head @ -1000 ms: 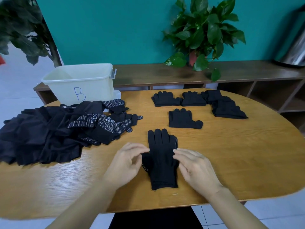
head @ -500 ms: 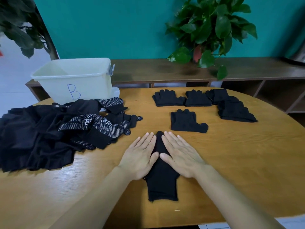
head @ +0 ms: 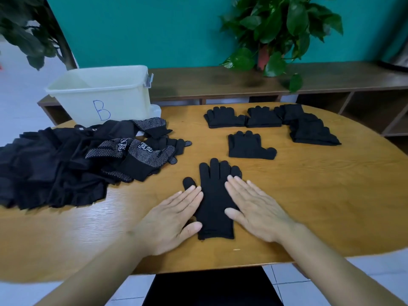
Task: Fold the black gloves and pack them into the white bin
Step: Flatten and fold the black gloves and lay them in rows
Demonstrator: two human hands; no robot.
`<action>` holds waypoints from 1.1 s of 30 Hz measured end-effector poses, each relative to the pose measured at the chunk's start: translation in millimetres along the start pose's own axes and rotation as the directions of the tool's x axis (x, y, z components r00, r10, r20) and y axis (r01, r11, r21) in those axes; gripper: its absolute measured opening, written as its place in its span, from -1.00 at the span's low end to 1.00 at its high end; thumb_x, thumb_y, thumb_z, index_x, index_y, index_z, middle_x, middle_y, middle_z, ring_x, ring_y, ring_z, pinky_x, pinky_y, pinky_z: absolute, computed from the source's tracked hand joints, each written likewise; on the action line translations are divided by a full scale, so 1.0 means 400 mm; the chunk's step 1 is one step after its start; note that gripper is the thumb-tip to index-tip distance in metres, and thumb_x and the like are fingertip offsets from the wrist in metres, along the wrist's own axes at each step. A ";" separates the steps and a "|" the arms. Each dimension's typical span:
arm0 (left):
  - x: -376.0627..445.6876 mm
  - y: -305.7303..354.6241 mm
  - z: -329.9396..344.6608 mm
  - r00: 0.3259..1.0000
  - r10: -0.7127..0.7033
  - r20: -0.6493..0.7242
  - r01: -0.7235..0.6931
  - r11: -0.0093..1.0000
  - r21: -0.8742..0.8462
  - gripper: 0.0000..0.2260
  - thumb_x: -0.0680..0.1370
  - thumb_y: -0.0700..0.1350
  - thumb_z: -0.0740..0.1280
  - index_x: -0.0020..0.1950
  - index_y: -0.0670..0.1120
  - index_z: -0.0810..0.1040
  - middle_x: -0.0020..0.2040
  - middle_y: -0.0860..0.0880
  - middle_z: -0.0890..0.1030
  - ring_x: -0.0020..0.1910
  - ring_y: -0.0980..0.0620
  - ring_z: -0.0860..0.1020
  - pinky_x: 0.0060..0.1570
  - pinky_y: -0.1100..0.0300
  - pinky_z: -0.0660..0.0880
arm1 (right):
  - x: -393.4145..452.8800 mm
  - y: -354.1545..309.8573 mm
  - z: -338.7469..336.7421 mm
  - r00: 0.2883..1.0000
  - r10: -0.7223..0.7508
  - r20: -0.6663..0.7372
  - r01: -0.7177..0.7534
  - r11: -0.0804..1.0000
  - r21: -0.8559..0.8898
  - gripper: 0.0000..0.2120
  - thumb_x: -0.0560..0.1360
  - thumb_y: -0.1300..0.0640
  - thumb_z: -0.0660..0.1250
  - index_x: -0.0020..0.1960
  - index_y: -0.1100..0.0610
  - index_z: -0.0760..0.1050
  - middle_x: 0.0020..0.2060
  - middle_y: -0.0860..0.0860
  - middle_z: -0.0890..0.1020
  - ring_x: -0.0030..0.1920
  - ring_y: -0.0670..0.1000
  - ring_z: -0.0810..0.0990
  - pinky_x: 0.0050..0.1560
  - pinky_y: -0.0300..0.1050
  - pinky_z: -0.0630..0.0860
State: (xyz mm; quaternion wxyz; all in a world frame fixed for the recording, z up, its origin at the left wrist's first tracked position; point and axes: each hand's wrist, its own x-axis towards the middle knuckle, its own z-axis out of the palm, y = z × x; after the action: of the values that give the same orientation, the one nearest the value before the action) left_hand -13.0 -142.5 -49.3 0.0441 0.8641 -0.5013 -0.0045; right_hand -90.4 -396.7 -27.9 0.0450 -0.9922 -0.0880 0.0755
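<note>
Head view: we are looking down at the wooden table [head: 309,206], the broadest thing in front of us, with a teal wall [head: 143,29] running behind it. A heap of unfolded black gloves [head: 66,164] is sprawling over the table's left side, some of them showing white-dotted palms. Beyond that heap, at the far left edge, the white bin [head: 103,93] is standing upright with a blue letter B on its near wall, and we are seeing no gloves inside it from here. A leafy potted plant [head: 278,29] is sitting on the low shelf behind the table. Four folded glove stacks [head: 224,118] are lying toward the far right, well apart from the bin. Nearest to us, one black glove [head: 215,202] is lying flat, its fingers pointing away. We are laying our left hand [head: 170,219] flat along its left edge and our right hand [head: 256,206] flat over its right side, fingers straight on both, gripping nothing.
</note>
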 end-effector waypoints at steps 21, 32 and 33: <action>-0.015 0.049 0.014 0.958 0.040 -0.283 -0.121 0.955 -0.273 -0.52 0.56 0.20 0.21 0.31 -0.09 0.56 0.35 0.04 0.50 0.39 0.25 0.33 0.45 0.37 0.11 | -0.076 -0.080 0.039 0.979 -0.119 -0.163 0.113 0.993 -0.043 -0.19 0.50 -0.38 -0.30 0.59 0.08 0.00 0.56 -0.05 0.00 0.53 -0.17 -0.16 0.42 -0.31 -0.37; -0.017 0.077 0.004 0.917 -0.112 -0.382 -0.141 0.806 -0.576 -0.60 0.55 0.15 0.28 0.25 -0.06 0.62 0.24 0.18 0.55 0.30 0.40 0.41 0.36 0.42 0.26 | -0.044 -0.094 0.052 0.923 -0.048 -0.382 0.164 0.947 0.276 -0.33 0.50 -0.10 0.37 0.52 0.06 0.25 0.47 -0.12 0.28 0.49 -0.23 0.12 0.50 -0.30 -0.04; -0.019 0.080 -0.002 0.926 -0.130 -0.355 -0.125 0.781 -0.612 -0.62 0.52 0.13 0.33 0.25 -0.02 0.62 0.26 0.19 0.54 0.32 0.37 0.41 0.37 0.41 0.25 | -0.035 -0.091 0.057 0.914 -0.043 -0.403 0.178 0.936 0.304 -0.39 0.49 0.02 0.42 0.48 0.07 0.33 0.43 -0.09 0.37 0.46 -0.24 0.19 0.49 -0.28 0.04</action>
State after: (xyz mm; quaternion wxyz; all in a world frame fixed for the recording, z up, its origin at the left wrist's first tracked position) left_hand -44.7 -151.6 -46.2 0.4232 0.7853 -0.4518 -0.0038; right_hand -113.6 -361.8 -44.8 0.2337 -0.9584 -0.1198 -0.1123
